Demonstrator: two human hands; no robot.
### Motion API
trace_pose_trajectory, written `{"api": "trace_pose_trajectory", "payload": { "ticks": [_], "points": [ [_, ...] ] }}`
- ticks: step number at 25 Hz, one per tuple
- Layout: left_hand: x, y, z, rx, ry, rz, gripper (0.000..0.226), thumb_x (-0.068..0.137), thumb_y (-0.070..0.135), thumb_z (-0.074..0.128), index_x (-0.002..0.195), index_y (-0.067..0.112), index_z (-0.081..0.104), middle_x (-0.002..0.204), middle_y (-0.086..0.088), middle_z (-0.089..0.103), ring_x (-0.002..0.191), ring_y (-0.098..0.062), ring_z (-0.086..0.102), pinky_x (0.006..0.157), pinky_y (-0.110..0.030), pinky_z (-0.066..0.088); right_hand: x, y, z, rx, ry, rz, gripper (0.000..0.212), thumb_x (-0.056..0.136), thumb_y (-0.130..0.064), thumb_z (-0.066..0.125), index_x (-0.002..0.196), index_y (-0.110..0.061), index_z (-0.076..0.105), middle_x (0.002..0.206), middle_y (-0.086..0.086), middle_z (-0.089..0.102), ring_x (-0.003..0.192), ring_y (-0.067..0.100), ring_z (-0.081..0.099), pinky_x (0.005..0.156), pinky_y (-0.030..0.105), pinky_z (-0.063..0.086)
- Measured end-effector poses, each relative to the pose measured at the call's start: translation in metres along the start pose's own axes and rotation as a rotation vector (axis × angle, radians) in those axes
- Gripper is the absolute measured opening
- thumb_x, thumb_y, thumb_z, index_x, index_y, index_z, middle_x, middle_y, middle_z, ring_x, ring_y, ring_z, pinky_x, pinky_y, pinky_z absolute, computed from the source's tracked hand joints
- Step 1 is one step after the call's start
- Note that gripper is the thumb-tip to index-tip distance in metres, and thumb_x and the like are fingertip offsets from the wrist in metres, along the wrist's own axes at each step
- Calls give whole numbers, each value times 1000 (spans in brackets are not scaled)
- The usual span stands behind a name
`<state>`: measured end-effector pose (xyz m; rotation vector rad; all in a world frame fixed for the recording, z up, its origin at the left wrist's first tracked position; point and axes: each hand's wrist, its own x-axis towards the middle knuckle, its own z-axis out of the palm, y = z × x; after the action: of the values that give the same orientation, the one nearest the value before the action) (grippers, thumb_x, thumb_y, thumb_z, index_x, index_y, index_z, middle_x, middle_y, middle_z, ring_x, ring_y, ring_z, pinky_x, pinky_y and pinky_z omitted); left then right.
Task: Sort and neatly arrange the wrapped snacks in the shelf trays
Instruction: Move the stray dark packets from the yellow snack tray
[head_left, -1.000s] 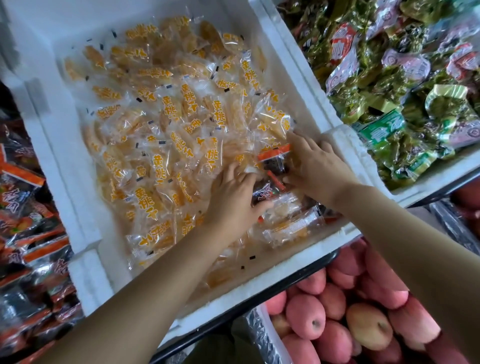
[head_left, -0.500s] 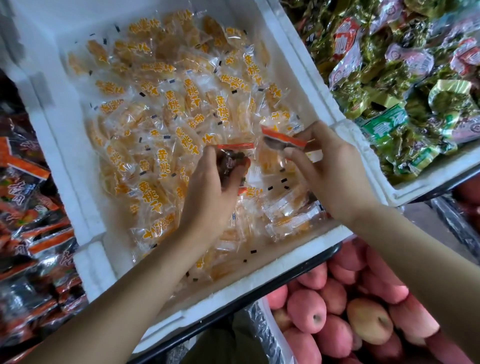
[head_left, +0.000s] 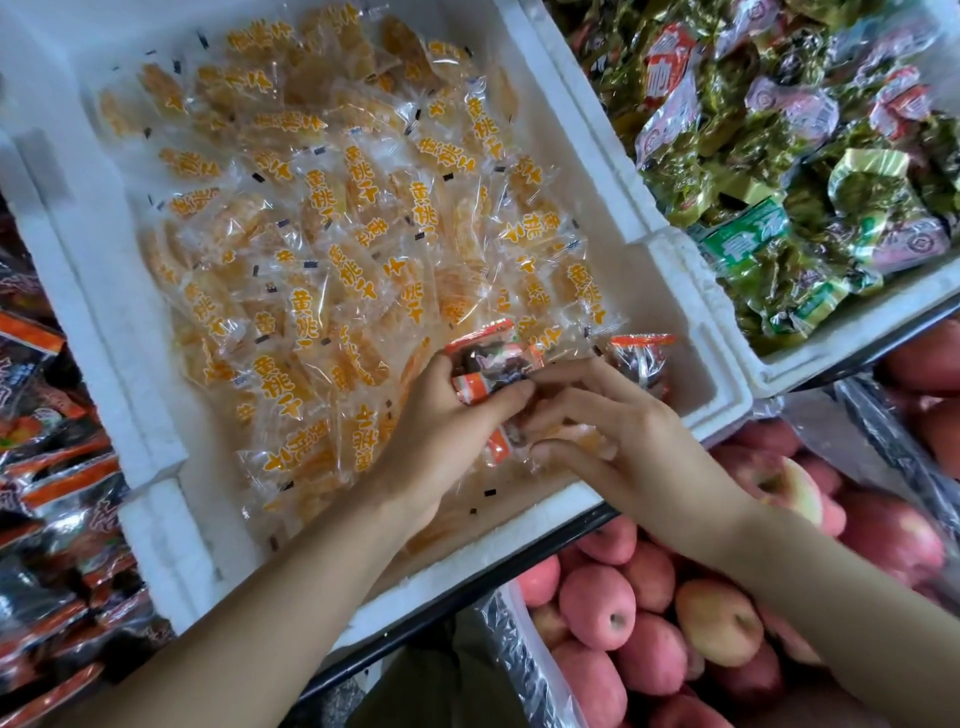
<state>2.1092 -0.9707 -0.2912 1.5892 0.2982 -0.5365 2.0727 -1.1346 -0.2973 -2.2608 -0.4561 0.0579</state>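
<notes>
A white foam tray (head_left: 670, 291) is filled with clear yellow-printed snack packets (head_left: 332, 270). My left hand (head_left: 447, 426) grips a small bunch of dark snack packets with orange ends (head_left: 488, 364) over the tray's near right part. My right hand (head_left: 618, 431) meets it from the right, its curled fingertips pinching another dark packet (head_left: 503, 446) just below that bunch. One more dark packet with an orange end (head_left: 641, 358) stands beyond my right hand's knuckles, near the tray's right wall. I cannot tell whether my right hand touches it.
A foam tray of green and pink wrapped snacks (head_left: 810, 171) sits to the right. Dark and orange packets (head_left: 47, 467) fill the tray on the left. Red apples (head_left: 649, 623) lie in a lower bin at the front right, under my right forearm.
My hands have come together at the tray's near right. The left hand now grips more than one dark packet. The right hand has dropped from its raised pinch to beside the left.
</notes>
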Motion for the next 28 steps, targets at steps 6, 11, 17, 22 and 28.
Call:
{"api": "trace_pose_trajectory", "payload": {
  "ticks": [6, 11, 17, 22, 28],
  "points": [
    [3, 1, -8, 116, 51, 44, 27, 81, 25, 72, 101, 35, 57, 107, 8, 67, 99, -10, 63, 79, -26, 49, 16, 39, -47, -357, -147, 458, 69, 80, -13, 68, 140, -19, 35, 141, 1, 42, 129, 19, 39, 102, 22, 26],
    [3, -3, -1, 140, 95, 50, 29, 84, 25, 69, 111, 27, 57, 107, 6, 65, 92, -4, 62, 68, -16, 46, 23, 28, -55, -649, -239, 378, 52, 77, -36, 71, 125, -30, 53, 117, -6, 61, 110, 20, 54, 91, 30, 37],
    [9, 5, 7, 108, 77, 26, 26, 94, 27, 57, 118, 19, 56, 107, 3, 67, 91, -5, 63, 69, -15, 50, 35, 4, -56, -73, 51, 441, 34, 76, -28, 73, 103, -15, 57, 82, 0, 62, 74, 17, 56, 65, 19, 42],
    [2, 11, 7, -107, -163, -23, 45, 90, 49, 49, 121, 18, 50, 109, -7, 67, 99, -23, 66, 84, -41, 55, 47, 8, -46, 49, -78, 358, 35, 85, -24, 66, 117, -13, 56, 97, 2, 64, 92, 25, 61, 86, 42, 47],
    [1, 10, 2, 89, -46, 171, 42, 67, 33, 74, 106, 29, 58, 98, 12, 72, 91, 1, 66, 77, -13, 49, 33, 22, -47, 125, 27, 340, 43, 92, -11, 56, 134, -16, 47, 126, -3, 55, 120, 13, 51, 105, 27, 37]
  ]
}}
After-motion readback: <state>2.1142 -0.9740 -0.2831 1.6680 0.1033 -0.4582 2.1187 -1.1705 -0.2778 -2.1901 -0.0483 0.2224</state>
